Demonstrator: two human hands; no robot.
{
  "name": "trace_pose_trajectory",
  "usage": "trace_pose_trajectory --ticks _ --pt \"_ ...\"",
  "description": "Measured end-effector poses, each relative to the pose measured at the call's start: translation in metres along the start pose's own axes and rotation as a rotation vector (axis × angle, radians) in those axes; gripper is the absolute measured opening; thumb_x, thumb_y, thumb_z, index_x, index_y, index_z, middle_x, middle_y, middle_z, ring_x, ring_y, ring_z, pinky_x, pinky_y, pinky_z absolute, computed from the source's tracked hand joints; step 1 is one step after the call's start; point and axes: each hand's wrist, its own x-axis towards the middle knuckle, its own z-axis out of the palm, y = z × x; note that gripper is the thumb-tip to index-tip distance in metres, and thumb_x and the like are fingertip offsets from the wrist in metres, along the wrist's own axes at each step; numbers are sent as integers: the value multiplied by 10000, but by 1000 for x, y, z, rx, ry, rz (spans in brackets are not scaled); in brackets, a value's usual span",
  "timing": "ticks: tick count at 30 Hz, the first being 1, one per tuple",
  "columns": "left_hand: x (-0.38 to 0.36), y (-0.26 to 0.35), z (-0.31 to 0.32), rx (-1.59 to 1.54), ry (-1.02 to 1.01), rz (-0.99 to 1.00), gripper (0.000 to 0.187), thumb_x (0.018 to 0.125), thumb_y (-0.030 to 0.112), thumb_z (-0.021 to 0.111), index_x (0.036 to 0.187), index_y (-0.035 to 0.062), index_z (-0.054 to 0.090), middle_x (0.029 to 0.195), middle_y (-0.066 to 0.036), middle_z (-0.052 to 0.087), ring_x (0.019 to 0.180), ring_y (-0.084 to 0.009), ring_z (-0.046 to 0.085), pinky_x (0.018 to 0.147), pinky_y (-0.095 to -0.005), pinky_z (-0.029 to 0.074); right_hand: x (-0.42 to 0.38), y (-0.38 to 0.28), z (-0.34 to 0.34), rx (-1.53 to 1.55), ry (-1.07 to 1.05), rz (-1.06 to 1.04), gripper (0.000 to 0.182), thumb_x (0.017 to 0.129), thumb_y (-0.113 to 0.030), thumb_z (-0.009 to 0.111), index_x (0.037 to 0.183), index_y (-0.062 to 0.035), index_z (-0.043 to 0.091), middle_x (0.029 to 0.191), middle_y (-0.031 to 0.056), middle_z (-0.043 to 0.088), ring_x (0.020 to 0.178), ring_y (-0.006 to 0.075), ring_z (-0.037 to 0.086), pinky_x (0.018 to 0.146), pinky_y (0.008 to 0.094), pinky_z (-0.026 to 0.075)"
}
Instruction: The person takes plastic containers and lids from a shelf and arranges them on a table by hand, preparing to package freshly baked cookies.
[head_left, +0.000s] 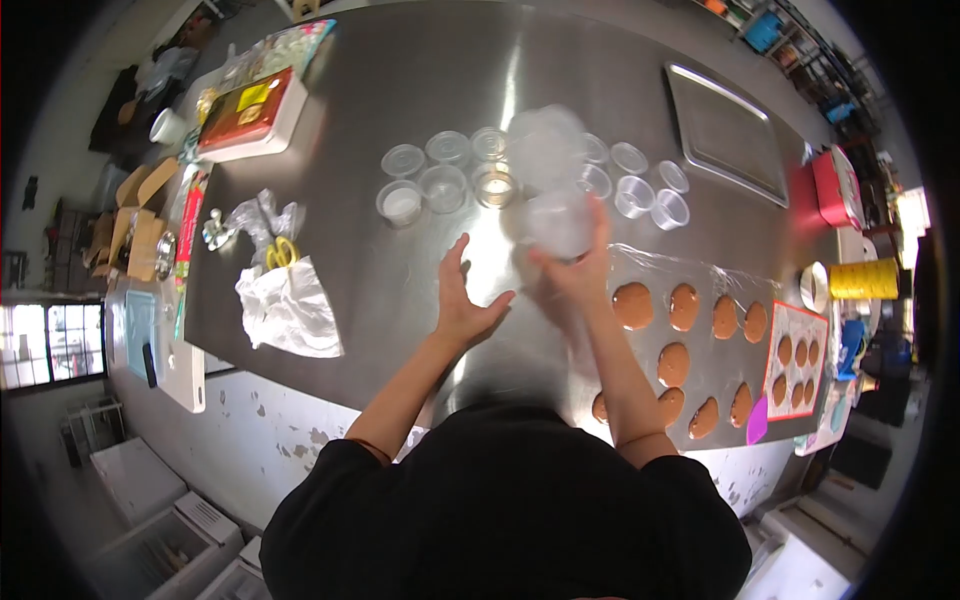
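Observation:
My left hand [469, 303] is held over the steel table [390, 290] with thumb and fingers spread, holding nothing. My right hand [578, 268] grips a clear plastic cup [557, 222], smeared by motion. Just beyond it is a larger translucent round shape [545, 150], too blurred to name. To the left stand several clear cups, among them a cup [401, 203] and a cup [443, 188], with round lids such as a lid [447, 148] behind them. On the right are more cups, including a cup [634, 196], and a lid [630, 157].
Several brown discs [673, 364] lie on plastic film at the right, beside a red-edged mat [797, 360] with more discs. A metal tray [728, 132] lies back right. Yellow-handled scissors [282, 252], white cloth-like bag [290, 308] and a red box [252, 115] are left.

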Motion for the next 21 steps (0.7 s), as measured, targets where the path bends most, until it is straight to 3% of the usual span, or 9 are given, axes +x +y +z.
trace_pose_trajectory --ticks 2,3,5,8,11,15,19,21 --pt "3 -3 -8 189 119 240 962 584 195 786 1341 -11 229 1310 -200 367 1177 -342 396 928 -408 387 -14 38 25 -153 -232 -85 916 593 -9 755 1354 -58 247 1202 108 459 1102 220 486 897 336 440" --pt "1 -14 -9 122 182 185 923 586 193 781 1321 -15 262 1285 -196 392 1151 -348 418 937 -400 378 -23 26 45 -71 -305 1 940 574 -62 790 1348 -40 256 1199 120 464 1122 237 476 909 336 428" --pt "-2 -27 -19 60 260 134 885 589 192 777 1301 -19 295 1259 -192 417 1125 -355 441 946 -393 370 -27 54 70 -177 -389 -115 964 551 -159 819 1336 -24 277 1196 131 458 1126 247 467 928 345 407" --pt "-2 -36 -50 152 381 57 770 623 230 747 1244 -20 366 1205 -186 453 1082 -367 465 968 -439 336 -19 56 97 -311 -461 -194 953 520 -236 828 1307 -20 334 1178 146 468 1105 254 476 930 353 404" --pt "-1 -57 -82 498 428 239 662 633 286 698 1170 3 434 1106 -169 504 1044 -364 479 970 -537 293 -12 59 124 -479 -534 -174 928 481 -272 813 1266 -9 395 1162 167 474 1076 279 490 917 356 412" --pt "8 -69 -113 506 407 265 648 617 268 698 1158 14 447 1082 -150 517 1035 -342 487 993 -525 278 3 73 151 -514 -611 -143 913 450 -295 807 1231 -6 432 1138 162 492 1046 269 504 907 348 415" --pt "18 -78 -132 598 426 150 670 587 242 727 1153 26 442 1101 -129 513 1064 -326 470 1012 -516 260 21 71 166 -433 -633 -34 893 462 -257 809 1234 -17 429 1123 143 505 1046 246 500 901 337 417" --pt "28 -82 -135 589 451 103 684 571 226 743 1152 32 439 1107 -123 510 1080 -332 457 1017 -515 252 29 65 170 -413 -583 -77 876 467 -254 808 1207 5 418 1134 169 504 1066 283 503 912 350 416"
